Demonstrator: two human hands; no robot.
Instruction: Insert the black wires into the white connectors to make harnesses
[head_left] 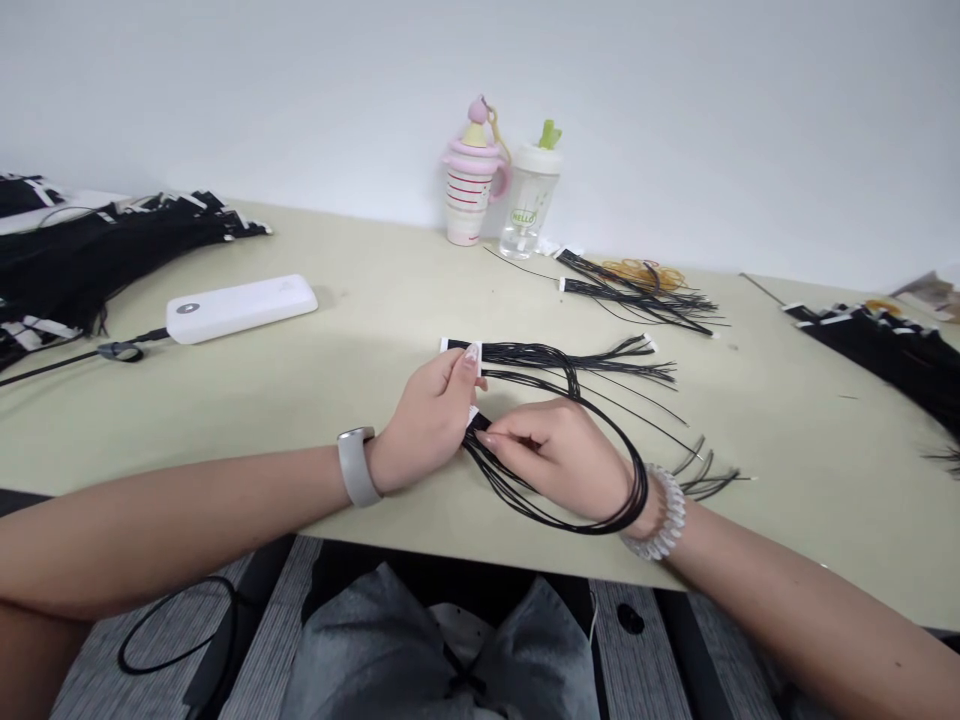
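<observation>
A looped bundle of black wires point(634, 460) with white connectors lies between my two hands. My left hand point(433, 405) is closed, its thumb pressed on a white connector point(474, 357) at the upper end of the loop. My right hand point(566, 455) pinches the wires just beside the other white connector point(472, 415), which my left hand partly hides. The loop bends around my right wrist. Behind my hands lies another black wire bundle point(525, 355), with white connectors at its ends. Loose wire ends point(709, 485) stick out past my right wrist.
A white power bank point(241, 308) with a black cable lies at the left. Large wire bundles rest at the far left point(97, 245) and right point(892, 355). A pink cup point(466, 190), a clear bottle point(529, 205), more wires point(637, 295) and rubber bands point(652, 272) stand or lie toward the wall.
</observation>
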